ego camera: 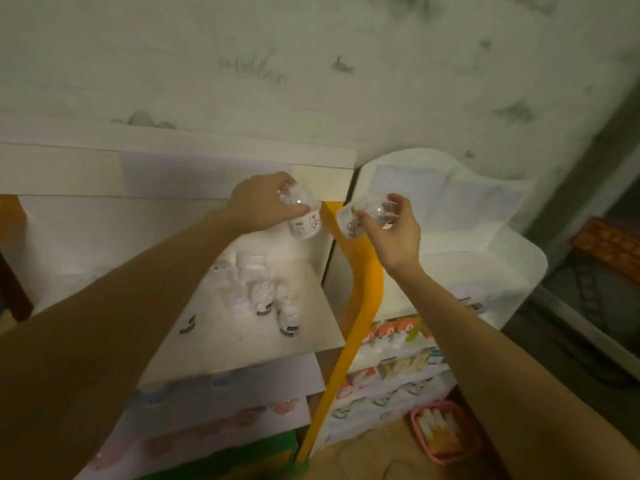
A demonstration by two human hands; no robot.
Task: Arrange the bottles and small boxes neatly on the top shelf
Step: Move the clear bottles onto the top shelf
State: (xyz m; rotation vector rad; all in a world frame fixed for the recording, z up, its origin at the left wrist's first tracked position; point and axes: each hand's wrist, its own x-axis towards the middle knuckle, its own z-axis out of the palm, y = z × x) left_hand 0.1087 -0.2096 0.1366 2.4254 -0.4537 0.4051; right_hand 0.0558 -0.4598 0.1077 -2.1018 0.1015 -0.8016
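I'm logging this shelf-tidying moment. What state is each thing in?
Left hand: grips a clear bottle, held above the shelf.
Left bottle: lifted, tilted.
Right hand: grips another clear bottle.
Right bottle: lifted, tilted.
Bottles on the top shelf: clustered together; upright or not is too blurred to tell.
Top shelf: partly bare.

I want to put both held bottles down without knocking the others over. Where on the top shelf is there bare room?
Bare shelf lies between the bottle cluster and the orange side panel, below the left hand. The front strip near the edge also looks free. It is crowded at mid-shelf, where the small bottles stand close together.
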